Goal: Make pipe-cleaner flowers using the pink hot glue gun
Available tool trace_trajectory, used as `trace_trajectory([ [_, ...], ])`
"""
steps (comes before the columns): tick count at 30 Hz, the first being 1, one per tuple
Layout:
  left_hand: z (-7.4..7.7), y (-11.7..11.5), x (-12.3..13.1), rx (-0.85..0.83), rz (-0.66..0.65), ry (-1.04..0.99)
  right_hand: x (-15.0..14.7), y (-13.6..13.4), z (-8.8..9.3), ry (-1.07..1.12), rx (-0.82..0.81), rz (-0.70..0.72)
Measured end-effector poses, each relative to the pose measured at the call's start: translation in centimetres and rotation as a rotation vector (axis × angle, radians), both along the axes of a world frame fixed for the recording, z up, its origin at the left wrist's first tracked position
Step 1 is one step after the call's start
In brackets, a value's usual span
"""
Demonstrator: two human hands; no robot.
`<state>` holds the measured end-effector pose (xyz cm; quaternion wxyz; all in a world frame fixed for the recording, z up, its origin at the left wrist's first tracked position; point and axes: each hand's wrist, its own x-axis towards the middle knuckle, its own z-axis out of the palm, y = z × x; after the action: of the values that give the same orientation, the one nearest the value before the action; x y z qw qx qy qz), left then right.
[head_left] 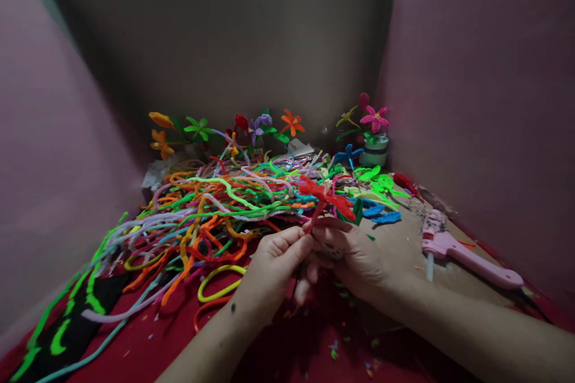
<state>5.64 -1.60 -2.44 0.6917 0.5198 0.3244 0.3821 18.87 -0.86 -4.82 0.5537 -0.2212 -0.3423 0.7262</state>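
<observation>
1. The left hand (275,263) is pinched shut, thumb and fingers closed on the stem just under a red pipe-cleaner flower (327,196).
2. The right hand (353,254) presses against the left, its fingers curled round the same stem from the other side; both hands grasp it together.
3. The red flower stands just above the two hands, its petals spread out over the fingertips.
4. Beyond the hands and out to their left spreads a large heap of loose pipe cleaners (211,209) in green, orange, lilac and yellow, some strands trailing down toward the left forearm.
5. A yellow loop (218,282) lies on the red cloth (153,341) just left of the left hand.
6. To the right of the right hand, near but apart, a pink glue gun (462,251) lies on the surface.
7. Well beyond the hands, finished flowers (224,128) stand in a row against the wall.
8. Far off beyond the right hand, a small pot (374,151) holds a pink flower (375,118).
</observation>
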Motion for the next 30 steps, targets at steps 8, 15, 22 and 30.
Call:
trace_trajectory([
  [8, 0.3, -0.2, 0.2, 0.187, 0.235, 0.203, 0.0, -0.6, 0.6, -0.077, -0.019, -0.108],
  [15, 0.4, -0.9, 0.6, 0.317, 0.345, 0.395, -0.2, -0.6, 0.3, -0.12, 0.053, -0.153],
  [22, -0.3, -1.2, 0.8, 0.505, 0.38, 0.527, -0.5, -0.8, 0.1, -0.065, 0.043, -0.141],
  [30, -1.8, -1.8, 1.1, 0.647, 0.431, 0.506, -0.3, -1.0, 0.3, 0.043, -0.062, -0.056],
])
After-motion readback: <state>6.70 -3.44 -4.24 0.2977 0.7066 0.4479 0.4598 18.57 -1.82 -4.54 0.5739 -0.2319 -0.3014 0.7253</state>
